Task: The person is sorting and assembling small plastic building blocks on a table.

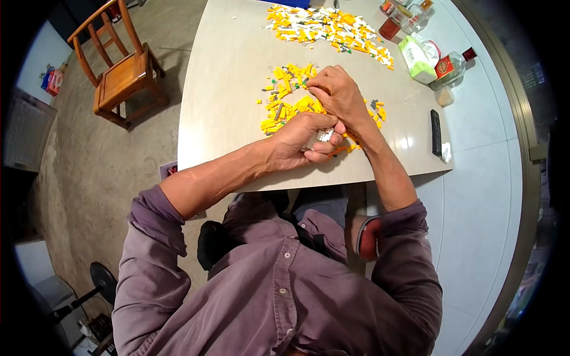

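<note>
My left hand (298,133) is curled around a small assembly of white and clear toy building bricks (326,134), near the table's front edge. Its fingers cover much of the assembly. Just beyond it, my right hand (339,93) reaches over a pile of yellow building bricks (272,124), with its fingertips bent down at the bricks. Whether a brick is pinched there is hidden by the fingers. Dark grey and green pieces are mixed into the pile. Some orange pieces (341,150) lie below my left fingers.
A larger heap of white and orange bricks (329,26) spreads over the far part of the table (222,89). To the right stand a tissue pack (416,60), glass bottles (449,69) and a black bar-shaped object (435,132). A wooden chair (120,75) stands left of the table.
</note>
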A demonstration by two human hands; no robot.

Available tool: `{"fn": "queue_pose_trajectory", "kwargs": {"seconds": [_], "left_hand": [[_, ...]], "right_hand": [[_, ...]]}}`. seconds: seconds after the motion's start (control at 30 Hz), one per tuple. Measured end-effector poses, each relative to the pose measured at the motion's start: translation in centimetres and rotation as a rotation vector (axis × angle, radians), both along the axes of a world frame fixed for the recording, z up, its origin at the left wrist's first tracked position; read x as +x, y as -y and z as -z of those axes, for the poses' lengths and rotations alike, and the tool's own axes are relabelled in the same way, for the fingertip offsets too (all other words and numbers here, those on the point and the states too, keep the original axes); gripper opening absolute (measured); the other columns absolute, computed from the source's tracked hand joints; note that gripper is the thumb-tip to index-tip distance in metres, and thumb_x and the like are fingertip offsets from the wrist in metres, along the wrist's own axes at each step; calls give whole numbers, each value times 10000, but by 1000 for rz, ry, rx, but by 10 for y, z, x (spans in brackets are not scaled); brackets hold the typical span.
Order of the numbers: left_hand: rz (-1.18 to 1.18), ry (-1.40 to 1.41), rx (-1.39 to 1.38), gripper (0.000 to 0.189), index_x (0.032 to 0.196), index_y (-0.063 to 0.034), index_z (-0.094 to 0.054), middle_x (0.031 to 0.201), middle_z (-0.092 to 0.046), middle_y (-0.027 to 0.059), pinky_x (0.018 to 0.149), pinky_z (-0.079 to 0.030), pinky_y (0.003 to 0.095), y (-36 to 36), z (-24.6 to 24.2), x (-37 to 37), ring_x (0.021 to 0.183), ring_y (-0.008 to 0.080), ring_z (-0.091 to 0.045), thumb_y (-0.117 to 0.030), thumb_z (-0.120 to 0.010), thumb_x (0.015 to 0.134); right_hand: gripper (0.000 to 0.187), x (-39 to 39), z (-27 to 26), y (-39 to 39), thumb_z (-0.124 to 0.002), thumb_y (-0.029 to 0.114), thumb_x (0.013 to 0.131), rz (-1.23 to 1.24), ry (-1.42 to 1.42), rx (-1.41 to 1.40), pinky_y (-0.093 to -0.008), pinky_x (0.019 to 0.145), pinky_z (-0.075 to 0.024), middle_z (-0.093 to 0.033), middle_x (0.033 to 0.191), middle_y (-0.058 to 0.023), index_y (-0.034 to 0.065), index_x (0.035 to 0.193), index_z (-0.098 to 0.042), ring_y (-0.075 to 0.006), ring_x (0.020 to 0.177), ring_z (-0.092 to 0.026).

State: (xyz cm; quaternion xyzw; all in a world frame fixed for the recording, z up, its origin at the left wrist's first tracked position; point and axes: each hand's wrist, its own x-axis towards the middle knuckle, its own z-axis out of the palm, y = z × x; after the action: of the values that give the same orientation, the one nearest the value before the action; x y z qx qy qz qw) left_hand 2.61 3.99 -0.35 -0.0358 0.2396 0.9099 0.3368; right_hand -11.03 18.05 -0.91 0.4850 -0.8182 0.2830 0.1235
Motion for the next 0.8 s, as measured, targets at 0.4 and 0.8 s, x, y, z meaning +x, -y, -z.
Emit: {"fn": "queue_pose_trajectory", "kwargs": {"seconds": [0.4,0.8], "left_hand": [[-8,-6,40,243,1063,-45,-620,864,-602,40,414,-273,226,-1,3,-1,553,76,-413,-231,-478,1128],[-97,171,192,240,1084,-53,-581,922,-578,70,436,-313,221,4,6,-8,587,82,-433,-255,-460,1129]], "right_hand": [[73,-5,11,4,-745,114,918,118,-163,90,-458,848,-551,-673,944,-108,61,953,-708,-324,969,-640],[91,1,-25,-22,-686,92,1000,172,371,-272,-340,792,-550,-721,936,-78,3,1019,-695,-205,865,-690]]}}
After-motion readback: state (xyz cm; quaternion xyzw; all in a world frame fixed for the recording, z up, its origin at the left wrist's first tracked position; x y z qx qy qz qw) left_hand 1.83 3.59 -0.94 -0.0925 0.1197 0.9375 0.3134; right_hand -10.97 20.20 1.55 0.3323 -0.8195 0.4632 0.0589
